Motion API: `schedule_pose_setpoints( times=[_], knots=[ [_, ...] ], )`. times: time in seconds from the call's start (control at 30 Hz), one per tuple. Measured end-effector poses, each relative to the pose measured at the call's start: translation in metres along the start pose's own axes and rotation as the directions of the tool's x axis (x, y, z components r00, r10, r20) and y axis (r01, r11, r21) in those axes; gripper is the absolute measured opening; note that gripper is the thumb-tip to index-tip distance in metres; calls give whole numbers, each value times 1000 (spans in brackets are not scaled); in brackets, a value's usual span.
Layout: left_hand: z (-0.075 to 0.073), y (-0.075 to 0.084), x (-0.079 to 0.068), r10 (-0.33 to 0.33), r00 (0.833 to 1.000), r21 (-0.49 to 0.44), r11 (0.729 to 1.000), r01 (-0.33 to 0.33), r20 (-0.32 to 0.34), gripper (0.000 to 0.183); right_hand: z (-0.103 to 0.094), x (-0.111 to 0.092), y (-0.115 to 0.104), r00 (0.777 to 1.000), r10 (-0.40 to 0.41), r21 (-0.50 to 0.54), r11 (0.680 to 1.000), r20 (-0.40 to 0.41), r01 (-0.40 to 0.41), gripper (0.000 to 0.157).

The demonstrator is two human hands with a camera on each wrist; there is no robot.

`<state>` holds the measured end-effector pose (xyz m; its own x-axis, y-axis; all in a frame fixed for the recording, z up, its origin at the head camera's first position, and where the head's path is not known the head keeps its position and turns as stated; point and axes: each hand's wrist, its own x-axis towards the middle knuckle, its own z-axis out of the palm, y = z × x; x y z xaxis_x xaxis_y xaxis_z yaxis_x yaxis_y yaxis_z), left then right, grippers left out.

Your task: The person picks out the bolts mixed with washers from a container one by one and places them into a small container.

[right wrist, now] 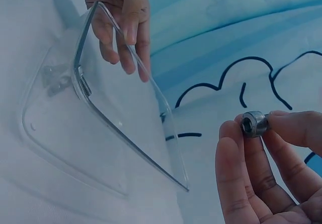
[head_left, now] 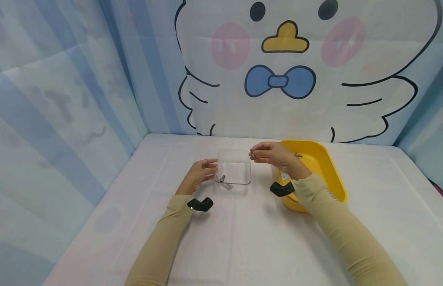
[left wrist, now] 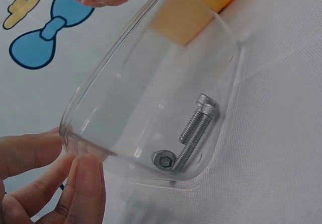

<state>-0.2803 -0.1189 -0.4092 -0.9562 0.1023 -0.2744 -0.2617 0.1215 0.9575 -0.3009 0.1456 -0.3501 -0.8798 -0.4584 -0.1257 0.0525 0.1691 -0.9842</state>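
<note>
My left hand (head_left: 199, 174) is beside the left wall of a clear plastic box (left wrist: 126, 108), its fairly straight fingertips right at the outside of the wall near the rim. Inside the box lie socket head bolts (left wrist: 193, 131); one shows its hex socket (left wrist: 164, 160) toward the left wrist camera. Between thumb and fingertips my right hand (head_left: 273, 155) pinches another socket head bolt (right wrist: 254, 124), raised just right of the box rim. In the right wrist view its head faces the camera and the shank is mostly hidden by the fingers.
Under my right forearm stands a yellow tray (head_left: 330, 171) with a bolt (head_left: 298, 155) and another small metal piece (head_left: 284, 175) in it. White cloth (head_left: 221, 238) covers the table. A printed curtain (head_left: 278, 115) hangs along the back edge.
</note>
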Motion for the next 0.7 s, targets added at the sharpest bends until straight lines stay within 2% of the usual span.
schedule_pose_setpoints(
  times=[0.07, 0.47, 0.7],
  knots=[
    [-1, -3, 4, -3, 1000, -2, 1000, 3, -2, 44, 4, 2, 0, 1000, -10, -18, 1000, -8, 10, 29],
    [0, -5, 4, 6, 1000, -15, 1000, -6, 9, 44, 23, 11, 5, 998, -27, -158, 987, -54, 18, 26],
    [-1, -4, 3, 8, 1000, -16, 1000, -8, 6, 44, 29, 15, 5, 998, -38, -162, 986, -59, 28, 26]
  ],
)
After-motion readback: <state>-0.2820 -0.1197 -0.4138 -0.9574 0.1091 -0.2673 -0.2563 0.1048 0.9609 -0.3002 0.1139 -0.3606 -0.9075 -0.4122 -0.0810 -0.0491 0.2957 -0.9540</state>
